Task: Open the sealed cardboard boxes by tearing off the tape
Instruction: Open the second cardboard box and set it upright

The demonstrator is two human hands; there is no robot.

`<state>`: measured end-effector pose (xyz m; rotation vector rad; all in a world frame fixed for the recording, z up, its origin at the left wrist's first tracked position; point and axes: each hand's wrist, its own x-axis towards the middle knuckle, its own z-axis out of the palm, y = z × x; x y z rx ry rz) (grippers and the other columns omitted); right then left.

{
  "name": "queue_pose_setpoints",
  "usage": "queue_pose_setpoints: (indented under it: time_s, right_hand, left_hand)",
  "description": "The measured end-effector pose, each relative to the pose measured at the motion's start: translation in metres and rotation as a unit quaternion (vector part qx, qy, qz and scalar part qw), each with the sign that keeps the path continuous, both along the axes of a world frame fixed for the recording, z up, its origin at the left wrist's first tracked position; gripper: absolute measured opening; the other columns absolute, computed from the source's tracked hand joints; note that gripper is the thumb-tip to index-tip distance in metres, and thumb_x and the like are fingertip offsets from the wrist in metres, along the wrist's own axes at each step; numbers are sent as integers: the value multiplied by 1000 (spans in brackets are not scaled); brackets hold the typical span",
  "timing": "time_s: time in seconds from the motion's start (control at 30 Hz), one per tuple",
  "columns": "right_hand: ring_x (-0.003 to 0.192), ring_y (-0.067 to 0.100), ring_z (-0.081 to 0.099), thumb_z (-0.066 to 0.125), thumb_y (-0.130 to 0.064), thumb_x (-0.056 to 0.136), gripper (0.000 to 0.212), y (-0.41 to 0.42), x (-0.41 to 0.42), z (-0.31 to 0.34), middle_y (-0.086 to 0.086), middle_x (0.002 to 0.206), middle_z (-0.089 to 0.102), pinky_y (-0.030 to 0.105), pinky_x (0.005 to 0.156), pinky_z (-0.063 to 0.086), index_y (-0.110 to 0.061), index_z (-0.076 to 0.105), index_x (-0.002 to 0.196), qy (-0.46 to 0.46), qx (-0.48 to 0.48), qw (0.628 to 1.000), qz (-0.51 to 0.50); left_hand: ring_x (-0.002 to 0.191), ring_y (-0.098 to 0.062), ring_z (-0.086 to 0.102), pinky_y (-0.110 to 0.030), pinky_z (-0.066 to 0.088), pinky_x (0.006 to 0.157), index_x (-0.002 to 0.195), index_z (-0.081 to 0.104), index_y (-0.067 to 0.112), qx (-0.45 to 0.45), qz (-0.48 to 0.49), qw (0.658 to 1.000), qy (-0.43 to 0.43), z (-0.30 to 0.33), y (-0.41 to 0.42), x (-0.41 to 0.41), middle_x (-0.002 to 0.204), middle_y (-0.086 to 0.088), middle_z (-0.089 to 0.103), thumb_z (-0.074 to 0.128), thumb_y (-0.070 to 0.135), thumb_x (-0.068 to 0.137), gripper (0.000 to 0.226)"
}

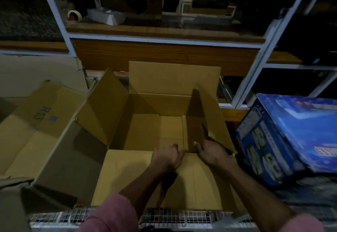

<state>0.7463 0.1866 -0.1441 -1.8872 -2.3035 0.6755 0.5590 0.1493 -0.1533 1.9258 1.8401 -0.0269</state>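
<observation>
- Plain tan cardboard box (145, 135) at centre frame, already open: four smooth flaps splayed out, bare creased floor showing inside.
- Near flap (131, 177) lying flat toward the bottom of the frame, broad and rectangular, dull matte surface.
- Left hand (166, 157) at the near rim of the box, fingers curled over the flap's edge, gripping it.
- Right hand (211, 150) just beside it, thumb and fingers clasping the lower corner of the right flap (209, 115), which stands tilted up.
- Pink sleeve (113, 215) at the bottom edge.
- Second brown box (36, 127) at left, flaps open, marked "R13", touching the centre box.
- Glossy blue printed carton (291, 136) at right, tilted.
- White metal shelf frame (164, 36) with wooden boards across the top; tape roll (74, 15) at upper left.
- Wire mesh (182, 217) along the bottom, blurred.
</observation>
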Motion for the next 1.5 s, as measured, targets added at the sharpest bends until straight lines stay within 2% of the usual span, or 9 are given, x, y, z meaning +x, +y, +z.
queue_pose_setpoints:
  time_s: [0.03, 0.1, 0.17, 0.3, 0.63, 0.77, 0.93, 1.17, 1.5]
  right_hand:
    - [133, 29, 50, 37, -48, 104, 79, -6, 7, 4, 11, 159, 35, 46, 107, 43, -33, -20, 156, -5, 25, 1000, 6]
    - [150, 34, 22, 44, -45, 102, 79, -13, 20, 14, 9, 168, 5, 53, 115, 35, -28, -9, 159, -41, 100, 994, -9]
    - [154, 35, 0, 47, -44, 100, 78, -17, 34, 21, 12, 167, -2, 54, 122, 18, -20, 4, 160, -91, 171, 981, -10]
    - [149, 41, 13, 51, -45, 96, 76, -25, 67, 22, 21, 161, 22, 56, 121, 16, -14, 19, 157, -124, 203, 971, -11]
    - [151, 35, 9, 38, -57, 98, 73, -53, 99, 14, 15, 162, 21, 51, 123, 2, -15, 23, 155, -219, 168, 961, 11]
    - [150, 37, 10, 39, -57, 98, 72, -58, 84, 20, 15, 160, 24, 53, 123, 8, -16, 21, 155, -187, 151, 971, 10]
    - [153, 35, 3, 35, -56, 101, 71, -74, 48, 34, 13, 166, 14, 49, 125, 2, -18, 15, 158, -138, 152, 977, 53]
    - [154, 32, 3, 37, -55, 101, 69, -99, -11, 56, 10, 167, 12, 48, 124, 3, -21, 17, 158, -65, 195, 972, 110]
    - [154, 30, 8, 42, -44, 103, 63, -134, -95, 79, 8, 166, 17, 50, 124, 8, -22, 19, 158, 37, 220, 963, 153]
  left_hand:
    - [112, -30, 58, -46, 37, 88, 131, 53, 19, 24, -22, 999, 38, -3, -12, 3, 125, -11, 63, 16, 61, 101, 64]
    - [110, -30, 57, -47, 33, 80, 135, 51, 23, 72, -76, 987, 121, -9, -31, 5, 126, -10, 62, 10, 60, 97, 66]
    - [109, -33, 57, -46, 37, 80, 140, 43, 24, 94, -102, 973, 183, -9, -47, 5, 126, -11, 59, 23, 46, 103, 49]
    - [112, -36, 56, -47, 42, 89, 140, 39, 22, 107, -67, 970, 209, -3, -73, 5, 126, -13, 58, 40, 35, 103, 39]
    - [117, -29, 53, -47, 40, 98, 131, 52, 21, 127, 23, 981, 143, -16, -82, 5, 129, -9, 60, 11, 50, 104, 57]
    - [138, -33, 39, -58, 20, 116, 148, 38, 20, 85, 24, 990, 114, -8, -79, 2, 150, -12, 45, 12, 59, 103, 65]
    - [151, -32, 16, -61, 7, 121, 154, 28, 21, 126, 12, 987, 96, 16, -86, 5, 161, -9, 28, 21, 61, 102, 66]
    - [155, -33, 3, -63, 5, 121, 155, 23, 21, 200, 6, 970, 139, 63, -111, 9, 166, -9, 17, 29, 58, 103, 64]
    - [153, -33, 7, -62, 14, 119, 154, 27, 21, 258, 39, 944, 201, 114, -156, -60, 165, -8, 20, 32, 50, 103, 59]
